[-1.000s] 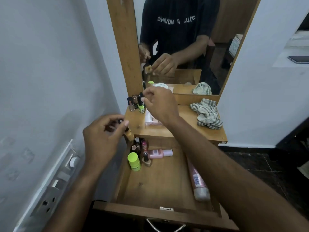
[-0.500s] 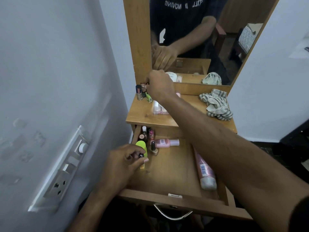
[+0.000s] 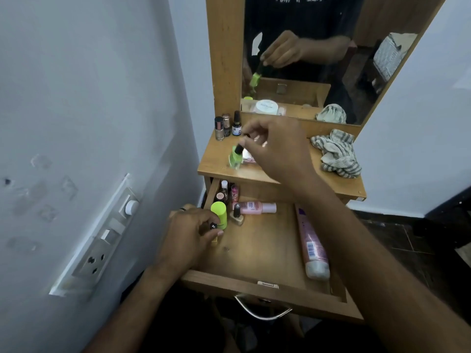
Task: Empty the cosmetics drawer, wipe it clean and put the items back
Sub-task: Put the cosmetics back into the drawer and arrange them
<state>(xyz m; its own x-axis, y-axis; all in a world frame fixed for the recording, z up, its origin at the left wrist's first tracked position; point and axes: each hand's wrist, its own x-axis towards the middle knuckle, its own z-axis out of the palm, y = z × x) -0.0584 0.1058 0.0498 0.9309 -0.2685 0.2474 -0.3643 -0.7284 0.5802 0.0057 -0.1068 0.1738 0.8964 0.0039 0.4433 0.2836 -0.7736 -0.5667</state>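
The wooden drawer [image 3: 257, 250] stands pulled out below the dresser top [image 3: 254, 174]. My right hand [image 3: 277, 149] pinches the black cap of a green nail polish bottle [image 3: 235, 156] above the dresser top's left part. My left hand [image 3: 188, 235] rests inside the drawer's left side, closed on a small yellowish bottle with a black cap [image 3: 213, 229]. In the drawer's back left corner are a lime green container [image 3: 219, 215], a pink bottle [image 3: 254, 208] lying on its side and several small bottles. A long pink tube [image 3: 312, 248] lies along the right wall.
Three small bottles [image 3: 226, 127] stand at the back left of the dresser top. A striped cloth [image 3: 336, 154] lies crumpled on its right. A mirror [image 3: 318, 59] rises behind. A wall switch and socket panel [image 3: 102, 240] is close on the left.
My right hand has lifted the green nail polish from the bottle group and drawn it forward. My left hand has stayed low in the drawer with its small bottle.
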